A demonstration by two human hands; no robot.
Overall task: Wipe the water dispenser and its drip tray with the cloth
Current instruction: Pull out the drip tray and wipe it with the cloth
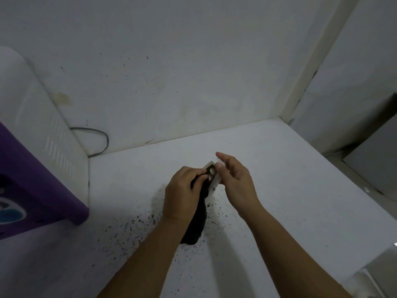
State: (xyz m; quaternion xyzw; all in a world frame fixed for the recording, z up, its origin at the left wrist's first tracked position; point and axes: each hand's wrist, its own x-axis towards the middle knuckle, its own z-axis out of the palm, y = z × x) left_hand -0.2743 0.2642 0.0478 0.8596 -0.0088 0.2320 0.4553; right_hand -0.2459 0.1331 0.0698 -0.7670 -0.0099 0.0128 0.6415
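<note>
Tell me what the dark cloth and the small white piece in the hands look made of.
Cloth: soft woven or knit fabric, matte black; it droops limply below the left hand.
Small white piece: probably rigid plastic, smooth; straight edges and cut-out holes hold their shape in the right hand. Its exact material is uncertain.

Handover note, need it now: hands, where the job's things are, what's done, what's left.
Left hand: grips the dark cloth and rubs it on the small white drip tray.
Right hand: fingers pinch the tray's far end, held above the white speckled floor.
Water dispenser: at left by the wall.
Done: tray wiping under way.
Left: finish tray; dispenser wipe can't be confirmed.
</note>
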